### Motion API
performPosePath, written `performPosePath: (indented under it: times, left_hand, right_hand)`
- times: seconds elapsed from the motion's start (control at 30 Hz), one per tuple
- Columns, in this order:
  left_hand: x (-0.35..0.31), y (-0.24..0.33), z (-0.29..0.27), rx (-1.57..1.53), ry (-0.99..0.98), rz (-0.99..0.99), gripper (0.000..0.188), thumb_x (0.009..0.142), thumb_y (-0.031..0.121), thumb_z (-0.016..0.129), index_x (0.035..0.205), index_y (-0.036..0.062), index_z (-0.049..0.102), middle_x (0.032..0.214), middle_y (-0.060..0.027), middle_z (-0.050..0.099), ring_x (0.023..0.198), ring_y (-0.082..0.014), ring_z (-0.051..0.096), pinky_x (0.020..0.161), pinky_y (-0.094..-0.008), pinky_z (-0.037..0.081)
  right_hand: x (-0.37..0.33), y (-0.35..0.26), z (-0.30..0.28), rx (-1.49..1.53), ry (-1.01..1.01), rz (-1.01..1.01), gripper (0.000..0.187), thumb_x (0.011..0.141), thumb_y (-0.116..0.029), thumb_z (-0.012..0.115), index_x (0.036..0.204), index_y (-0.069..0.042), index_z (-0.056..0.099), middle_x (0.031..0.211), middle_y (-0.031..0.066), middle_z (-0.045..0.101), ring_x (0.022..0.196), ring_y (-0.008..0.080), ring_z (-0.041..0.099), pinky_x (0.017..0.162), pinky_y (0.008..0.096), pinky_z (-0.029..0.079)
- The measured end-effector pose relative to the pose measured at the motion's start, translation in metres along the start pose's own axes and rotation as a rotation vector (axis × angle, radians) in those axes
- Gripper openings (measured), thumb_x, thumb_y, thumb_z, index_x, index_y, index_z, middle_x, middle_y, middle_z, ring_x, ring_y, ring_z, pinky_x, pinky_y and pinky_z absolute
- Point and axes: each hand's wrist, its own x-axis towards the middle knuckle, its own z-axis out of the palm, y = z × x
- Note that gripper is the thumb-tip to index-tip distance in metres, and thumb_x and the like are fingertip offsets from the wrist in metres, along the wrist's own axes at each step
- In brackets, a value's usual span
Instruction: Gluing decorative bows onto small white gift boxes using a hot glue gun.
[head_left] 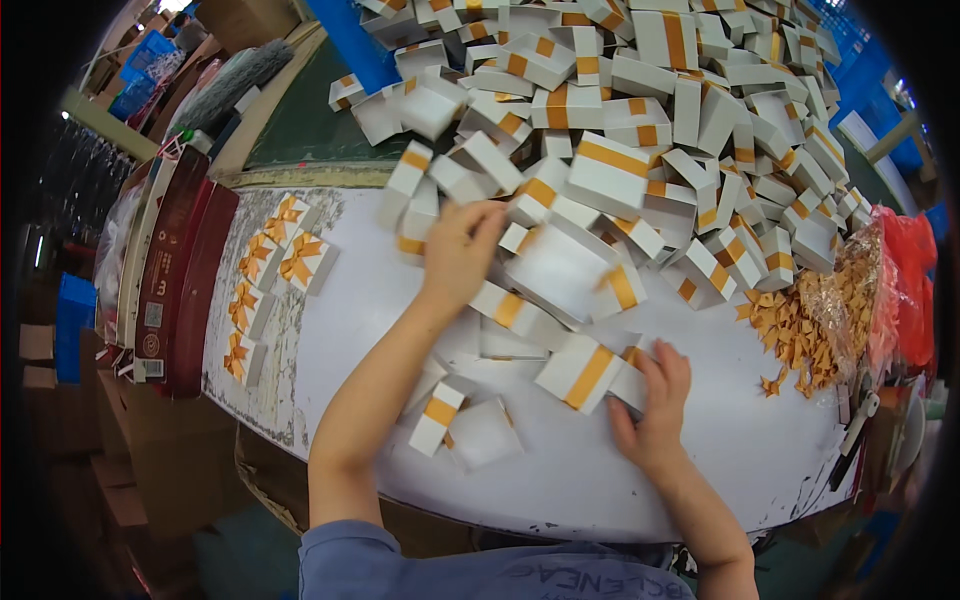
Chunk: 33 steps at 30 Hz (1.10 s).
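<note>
My left hand (462,252) reaches into the near side of a heap of white box parts (690,120) with gold ribbon bands. Its fingers are bent together, and what they grip, if anything, is hidden. Beside it lies an open white box tray (565,268), slightly blurred. My right hand (655,405) curls its thumb and fingers around the end of a small white box (627,386) near the front of the table. Touching that is a white box with a gold band (583,372). Further left are a small banded box part (438,420) and a white tray (485,435).
On the left, several small white boxes with gold bows (302,262) stand in a group beside a dark red carton (195,290). At the right, a pile of loose gold bows (800,320) spills from clear plastic next to a red bag (905,290). Blue posts (355,45) flank the heap.
</note>
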Motion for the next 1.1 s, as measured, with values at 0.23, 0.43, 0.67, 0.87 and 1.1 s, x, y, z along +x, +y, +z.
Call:
performPosePath:
  times: [0.23,0.43,0.67,0.87,1.1]
  left_hand:
    - [0.001,0.122,-0.070,0.330,-0.778,0.189,0.025,0.086,0.025,0.051,0.093,0.0026,0.061,0.079,-0.0160,0.061,0.067,-0.0311,0.058,0.062,-0.0356,0.047]
    - [0.141,-0.040,-0.149,0.205,0.101,-0.057,0.032,0.087,0.028,0.054,0.102,0.0006,0.060,0.093,-0.0114,0.063,0.089,-0.0160,0.060,0.073,-0.0267,0.046]
    - [0.222,-0.149,-0.139,0.407,-0.076,-0.211,0.089,0.067,0.045,0.071,0.133,-0.0031,0.034,0.132,-0.0221,0.040,0.117,-0.0301,0.045,0.095,-0.0350,0.038]
    - [0.242,-0.177,-0.145,0.408,-0.231,-0.296,0.070,0.072,0.044,0.066,0.121,-0.0034,0.048,0.110,-0.0197,0.058,0.092,-0.0276,0.060,0.081,-0.0334,0.046]
    - [0.173,-0.127,-0.107,0.215,-0.364,-0.359,0.034,0.086,0.027,0.052,0.104,0.0012,0.062,0.094,-0.0141,0.064,0.084,-0.0216,0.060,0.072,-0.0344,0.045]
  right_hand:
    - [-0.041,0.007,-0.018,-0.010,0.032,0.170,0.071,0.065,-0.011,0.066,0.127,0.002,0.034,0.135,0.0288,0.026,0.123,0.0429,0.028,0.101,0.0531,0.021]
    - [-0.035,-0.002,-0.022,-0.071,-0.102,0.160,0.067,0.067,-0.011,0.065,0.125,0.005,0.035,0.133,0.0303,0.028,0.121,0.0460,0.028,0.100,0.0536,0.023]
    - [-0.042,0.002,-0.023,-0.107,-0.182,0.137,0.065,0.064,-0.011,0.065,0.121,0.007,0.039,0.128,0.0304,0.035,0.117,0.0462,0.032,0.097,0.0560,0.025]
    - [-0.035,-0.003,-0.027,-0.086,-0.202,0.141,0.062,0.064,-0.010,0.064,0.119,0.007,0.041,0.127,0.0298,0.036,0.117,0.0461,0.033,0.096,0.0559,0.026]
    - [-0.028,0.000,-0.020,-0.078,-0.154,0.072,0.061,0.064,-0.008,0.063,0.119,0.008,0.042,0.129,0.0276,0.037,0.119,0.0447,0.033,0.097,0.0531,0.027]
